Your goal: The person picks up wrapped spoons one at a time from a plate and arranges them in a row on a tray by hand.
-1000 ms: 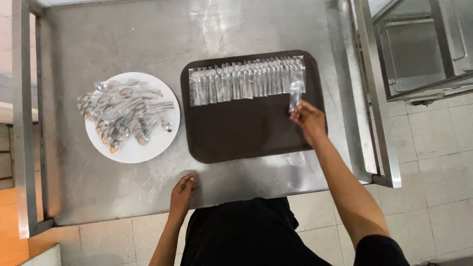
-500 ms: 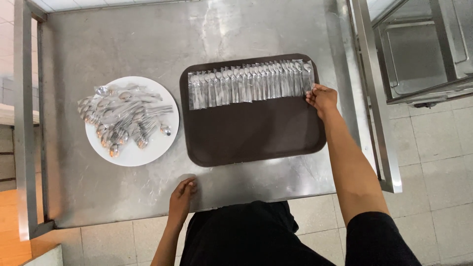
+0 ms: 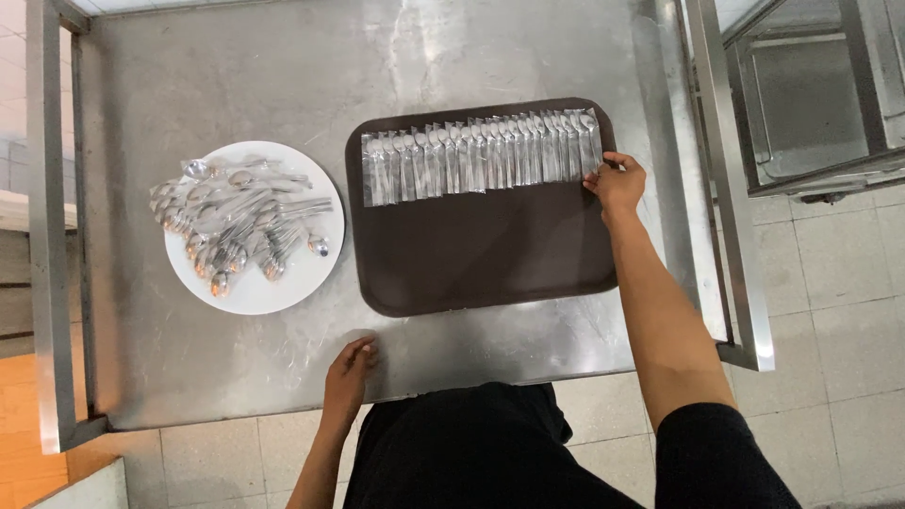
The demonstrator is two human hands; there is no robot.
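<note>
— Where is the right hand?
— At the right end of the row of clear-wrapped metal spoons on the dark brown rectangular plastic tray, fingers curled onto the last packet.
— And the left hand?
— Holding nothing, resting flat on the steel surface; up and to its left sits the round white plate of loose metal spoons.

A scuffed steel tabletop carries a dark brown tray just beyond the left fingers, which rest at its near edge, and a white plate further left of them.
</note>
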